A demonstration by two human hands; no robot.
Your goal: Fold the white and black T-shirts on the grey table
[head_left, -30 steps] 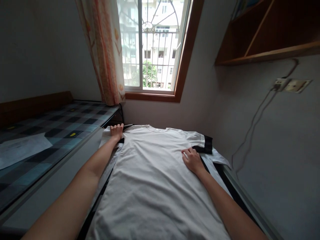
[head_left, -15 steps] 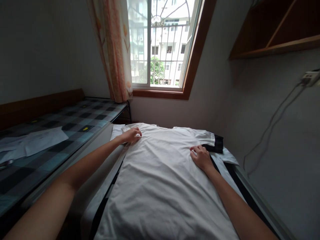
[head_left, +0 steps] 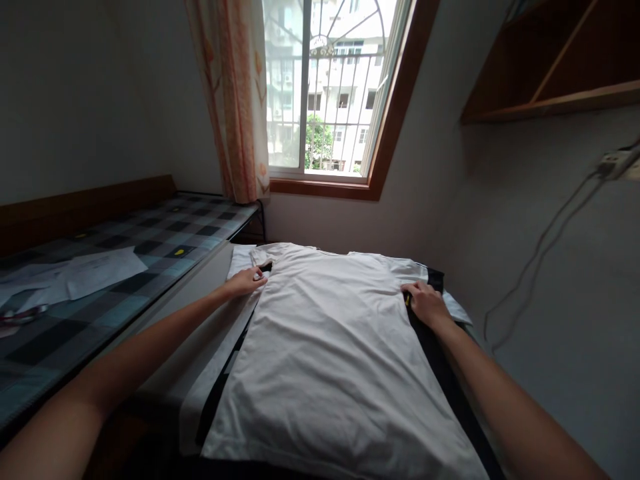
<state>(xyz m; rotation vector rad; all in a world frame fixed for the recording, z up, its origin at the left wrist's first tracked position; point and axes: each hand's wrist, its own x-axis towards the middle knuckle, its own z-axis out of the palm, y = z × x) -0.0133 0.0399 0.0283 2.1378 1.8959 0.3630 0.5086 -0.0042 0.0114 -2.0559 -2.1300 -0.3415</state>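
A white T-shirt (head_left: 330, 333) lies face up and spread out, its neckline toward the window and its hem near me. Shallow wrinkles cross the body. My left hand (head_left: 244, 282) is closed at the left side seam below the sleeve, fingertips pinching the edge. On the opposite side, my right hand (head_left: 425, 301) has its fingers curled on the seam just under the right sleeve. Beneath the shirt, black cloth (head_left: 437, 363) shows along both sides, with a small yellow mark by my right fingers. More white cloth (head_left: 243, 259) sticks out below that at the left.
To the left stands a bed with a checked mattress (head_left: 205, 230), with white papers (head_left: 105, 270) on it. A curtain (head_left: 237, 100) hangs beside the barred window (head_left: 340, 100). On the right wall are a wooden shelf (head_left: 555, 103) and a hanging cable (head_left: 537, 250).
My left hand has moved left and slightly down to the shirt's side edge. My right hand has shifted right, from the shirt's surface to its right edge. The view has tilted slightly.
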